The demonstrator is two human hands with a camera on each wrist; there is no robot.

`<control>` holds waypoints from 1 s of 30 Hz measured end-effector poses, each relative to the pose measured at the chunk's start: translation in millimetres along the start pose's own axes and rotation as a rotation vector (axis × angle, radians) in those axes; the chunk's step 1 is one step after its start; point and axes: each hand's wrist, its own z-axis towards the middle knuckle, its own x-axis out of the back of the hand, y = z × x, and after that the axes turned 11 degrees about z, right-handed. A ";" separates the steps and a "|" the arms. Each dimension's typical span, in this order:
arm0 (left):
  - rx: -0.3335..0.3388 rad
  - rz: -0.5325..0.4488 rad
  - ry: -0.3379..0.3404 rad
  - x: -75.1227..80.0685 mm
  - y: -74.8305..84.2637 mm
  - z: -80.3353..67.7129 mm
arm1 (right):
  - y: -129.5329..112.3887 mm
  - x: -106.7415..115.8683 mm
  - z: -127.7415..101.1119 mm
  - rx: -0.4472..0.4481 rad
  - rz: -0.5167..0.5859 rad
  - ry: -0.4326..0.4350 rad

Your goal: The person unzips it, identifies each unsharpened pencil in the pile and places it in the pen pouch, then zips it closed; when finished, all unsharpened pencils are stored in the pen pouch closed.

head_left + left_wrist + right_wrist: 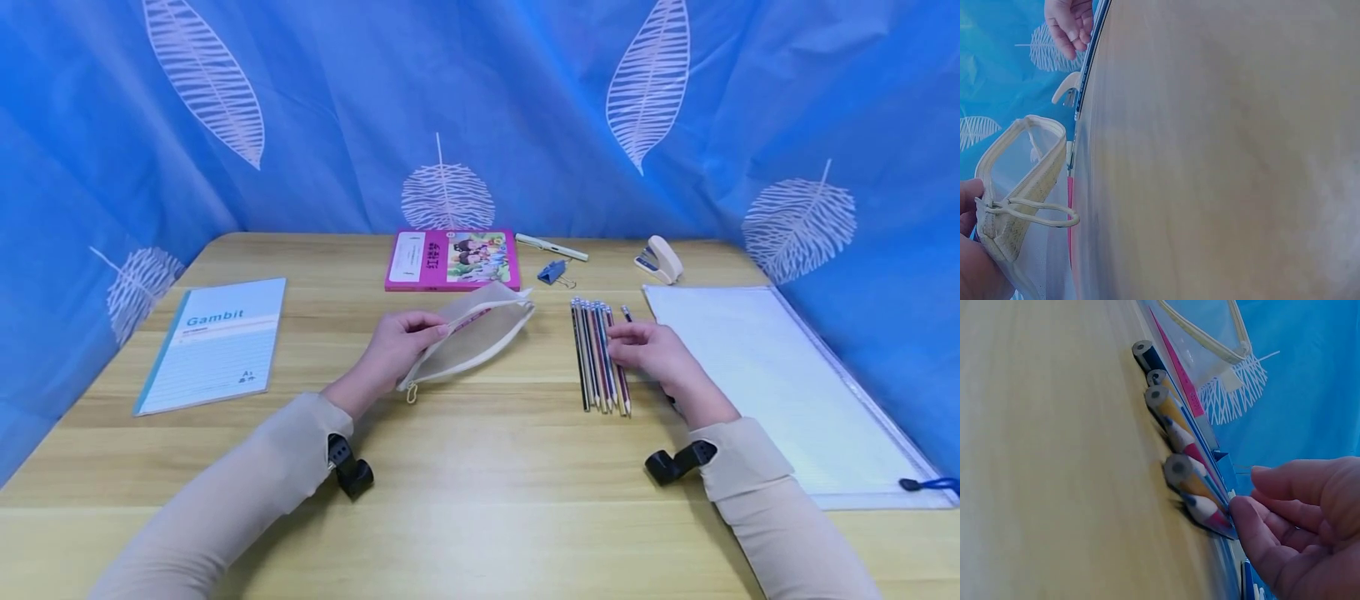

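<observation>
My left hand [408, 337] grips a cream zip pouch [427, 367] by its near left edge, thumb at the rim. The pouch is tilted with its mouth spread, and a cord loop [1047, 212] hangs from its zip end. My right hand [656, 358] is at the right side of a row of several pencils [592, 358], fingertips right at the outermost ones. In the right wrist view, the thumb and forefinger [1285, 481] are apart beside the pencils. A dark, slim pencil-like thing [626, 313] lies partly hidden behind the right hand.
A Gambit notebook [217, 350] lies at the left. Along the back are a pink book [420, 258], a pale green pen [555, 247], a blue binder clip [552, 272] and a cream stapler [662, 260]. A large white zip bag [780, 383] lies at the right.
</observation>
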 end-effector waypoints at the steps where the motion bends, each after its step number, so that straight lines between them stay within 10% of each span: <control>1: 0.003 -0.001 -0.002 0.1 0.1 0.1 | 1.2 0.9 0.7 0.007 -0.025 0.000; 18: 0.014 -0.019 0.017 -2.2 -1.2 1.1 | -2.1 9.1 10.8 0.011 -0.437 -0.012; 30: 0.019 -0.024 0.022 -3.4 -1.6 1.5 | -13.1 10.9 18.9 -0.118 -0.498 -0.127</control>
